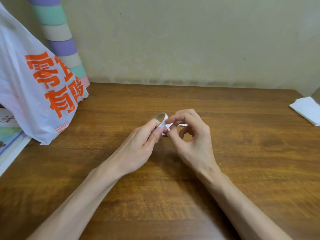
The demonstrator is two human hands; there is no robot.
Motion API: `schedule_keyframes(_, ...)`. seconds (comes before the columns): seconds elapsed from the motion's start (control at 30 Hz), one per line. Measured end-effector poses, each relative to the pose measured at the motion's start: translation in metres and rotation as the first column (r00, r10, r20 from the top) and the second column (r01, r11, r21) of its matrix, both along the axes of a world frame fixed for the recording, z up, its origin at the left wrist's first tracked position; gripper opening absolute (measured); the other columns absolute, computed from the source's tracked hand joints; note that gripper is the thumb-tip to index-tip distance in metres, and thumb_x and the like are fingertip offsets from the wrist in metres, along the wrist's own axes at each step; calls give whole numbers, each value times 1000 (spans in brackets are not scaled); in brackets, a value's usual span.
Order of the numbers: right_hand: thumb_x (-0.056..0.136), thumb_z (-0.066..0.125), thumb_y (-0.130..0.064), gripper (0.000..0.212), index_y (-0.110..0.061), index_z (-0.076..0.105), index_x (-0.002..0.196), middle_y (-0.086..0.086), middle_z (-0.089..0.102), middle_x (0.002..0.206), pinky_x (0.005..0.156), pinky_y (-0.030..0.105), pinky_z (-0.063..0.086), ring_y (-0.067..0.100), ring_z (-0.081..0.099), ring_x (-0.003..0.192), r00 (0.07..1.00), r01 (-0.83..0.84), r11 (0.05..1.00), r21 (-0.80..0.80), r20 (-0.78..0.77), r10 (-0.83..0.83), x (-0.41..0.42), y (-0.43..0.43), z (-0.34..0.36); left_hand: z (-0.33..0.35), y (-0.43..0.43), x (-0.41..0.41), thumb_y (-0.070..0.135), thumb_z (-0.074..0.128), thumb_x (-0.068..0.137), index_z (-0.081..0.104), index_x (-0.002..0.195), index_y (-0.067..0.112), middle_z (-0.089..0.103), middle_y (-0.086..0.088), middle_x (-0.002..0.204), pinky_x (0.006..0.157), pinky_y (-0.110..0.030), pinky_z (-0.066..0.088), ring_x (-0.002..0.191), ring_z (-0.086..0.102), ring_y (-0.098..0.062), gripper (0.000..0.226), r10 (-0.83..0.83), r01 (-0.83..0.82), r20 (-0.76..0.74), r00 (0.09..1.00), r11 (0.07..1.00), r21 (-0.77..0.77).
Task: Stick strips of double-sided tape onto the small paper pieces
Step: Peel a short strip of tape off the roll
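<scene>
Tape roll (161, 119), just one, sits at frame centre, gripped by my left hand (143, 141); my right hand (192, 135) pinches its loose white end. Two paper slivers (182, 125) show beneath both hands on the tabletop (242, 170). One printed bag (34, 87) stands upper left.

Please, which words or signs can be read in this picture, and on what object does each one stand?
"零食有鸣": large orange characters on the white plastic bag; the second is partly folded.
Low on the bag, small orange print: too small to read.
At the left edge, printed sheets: blurred, unreadable.
</scene>
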State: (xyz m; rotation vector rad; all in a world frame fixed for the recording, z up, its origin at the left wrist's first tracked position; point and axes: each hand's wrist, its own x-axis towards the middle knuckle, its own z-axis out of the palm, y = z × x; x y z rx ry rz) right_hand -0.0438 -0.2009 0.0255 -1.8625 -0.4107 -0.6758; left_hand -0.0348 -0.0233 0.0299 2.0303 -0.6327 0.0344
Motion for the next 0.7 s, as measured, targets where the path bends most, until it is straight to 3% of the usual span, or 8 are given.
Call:
schedule_keyframes(0.07,87,73,-1,24,-15,73,106,-2,68,106,60,32,52,20,71,84,999,0,999,48,-50,3,0,1,0,3,0,0,33,43,113,62,98,23,53,8,77,72,-45,48,73,53,-17,27,29,-29,22,999,1000,0)
schedule_keyframes(0.13,88,73,-2,33,-17,71,118,-2,68,111,62,30,53,20,73,86,996,8,998,62,-86,-2,0,0,0,5,2,0,35,43,112,65,100,25,54,4,76,76,-52,52,74,56,-21,27,37,-37,25,999,999,8)
schedule_keyframes(0.3,89,77,-5,23,-14,80,110,-3,70,107,61,21,49,16,69,84,998,65,992,-106,17,-64,1,-3,-3,8,2,0,36,44,113,68,103,34,60,7,75,74,-51,50,75,58,-28,26,46,-46,19,999,999,13)
schedule_keyframes(0.43,87,81,-5,16,-14,82,100,-1,71,100,61,23,48,17,67,81,996,72,990,-123,56,-66,0,-2,-2,5,3,2,33,37,114,56,86,11,53,-14,77,71,-57,45,72,50,-33,40,61,-61,30,998,998,19)
schedule_keyframes(0.53,86,85,-7,11,-15,82,93,-1,71,98,62,27,48,19,68,80,999,3,1000,-7,-35,-4,-2,-3,2,4,4,2,30,37,115,56,88,6,56,-16,79,71,-55,44,73,51,-32,41,68,-69,24,997,997,34)
schedule_keyframes(0.63,86,83,-8,12,-16,81,96,2,73,103,63,25,50,15,71,80,982,-26,983,181,-181,60,-4,-2,7,7,3,0,31,38,114,61,90,24,57,-17,77,67,-49,45,71,53,-32,34,55,-57,49,997,998,39)
schedule_keyframes(0.7,87,80,-5,22,-17,79,105,4,73,107,63,27,52,13,72,78,978,-6,977,215,-202,51,-4,-3,8,8,3,-1,30,39,114,60,87,29,54,-16,74,63,-39,40,66,49,-28,34,59,-62,56,997,997,44)
